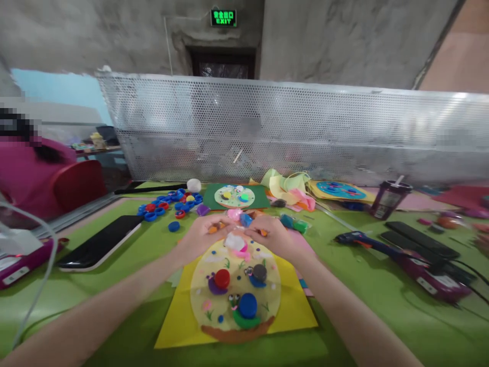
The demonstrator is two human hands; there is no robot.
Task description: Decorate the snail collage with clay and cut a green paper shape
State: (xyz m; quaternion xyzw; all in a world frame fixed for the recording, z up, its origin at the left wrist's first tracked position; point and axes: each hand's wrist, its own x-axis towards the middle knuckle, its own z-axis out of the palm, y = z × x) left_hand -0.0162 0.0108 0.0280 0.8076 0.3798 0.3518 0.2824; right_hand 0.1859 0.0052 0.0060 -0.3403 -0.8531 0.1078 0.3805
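A perforated metal screen [160,122] stands behind the green table [130,326]. At lower centre lies the snail picture [239,306] on yellow paper [173,326]. The handwork seems to be at the small-piece stage: left hand [200,237] and right hand [277,237] curl inward above its top edge, each by an orange bit; whether fingertips pinch them, I can't tell. Working there calls for clearing the white-and-pink piece [235,243].

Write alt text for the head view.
The left hand and right hand are at work above a round snail picture on a yellow sheet. Its three snails carry red, grey and blue shells. A phone, glue gun and cup are around it on a green table.
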